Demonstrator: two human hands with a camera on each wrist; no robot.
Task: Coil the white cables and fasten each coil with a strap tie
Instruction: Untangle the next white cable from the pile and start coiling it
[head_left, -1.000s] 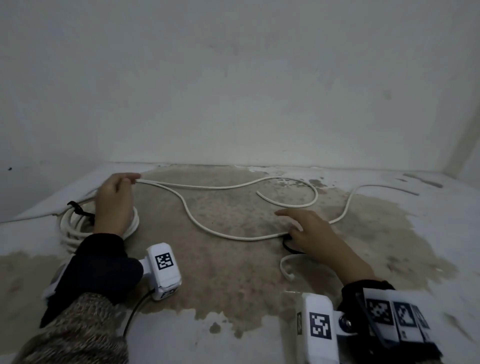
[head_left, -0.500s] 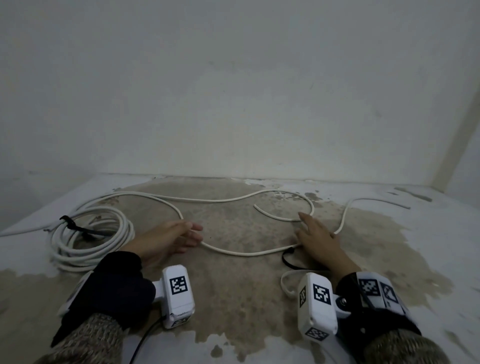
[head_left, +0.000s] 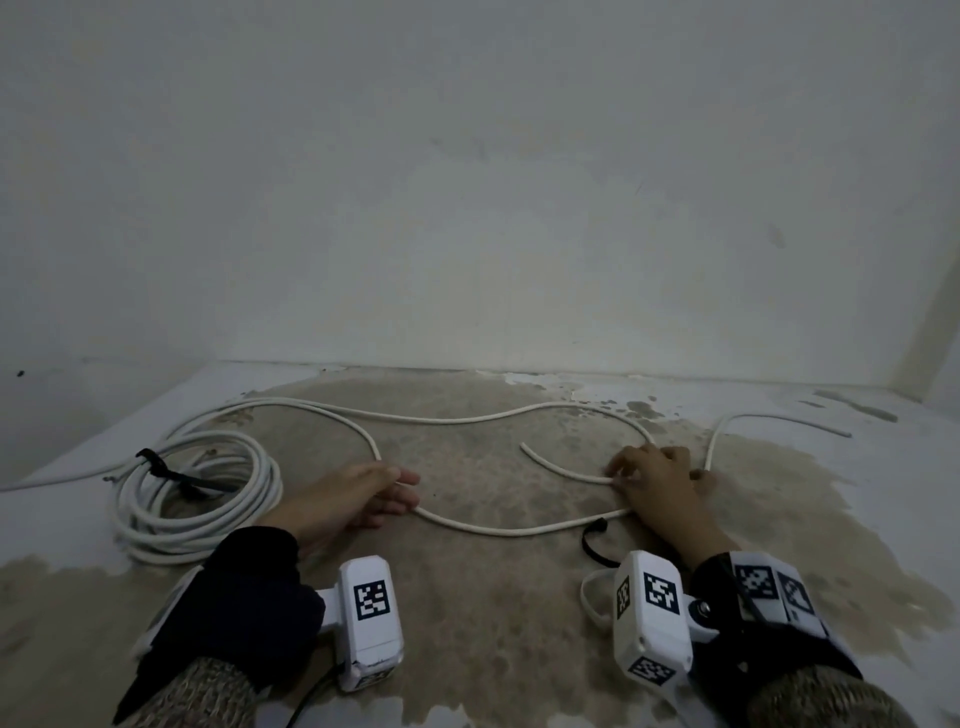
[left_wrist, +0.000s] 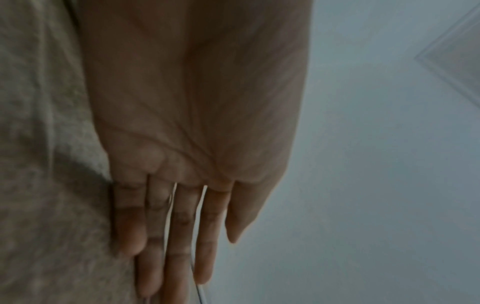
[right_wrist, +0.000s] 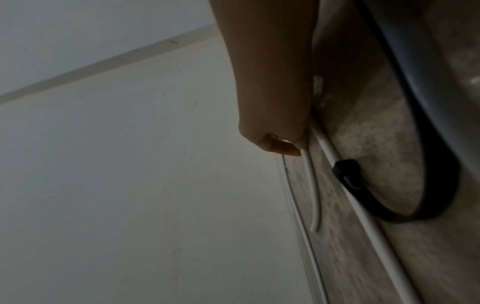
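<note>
Your right hand (head_left: 655, 480) now pinches the loose thin white cable (head_left: 488, 529); your flat left hand (head_left: 347, 499) has left the finished coil, so coiling starts.

- Dim, flat, grey-toned indoor light in all three views; no clear light source shows, and no glare.
- Head view: wide-angle bend curves the floor edge; shadows are faint and soft; fine detail looks smeared and grainy.
- Left wrist view: the left hand (left_wrist: 197, 127) fills the frame, soft and out of focus.
- Right wrist view: the right hand (right_wrist: 270, 115) is a dark shape against the paler wall; its edges are blurred.
</note>
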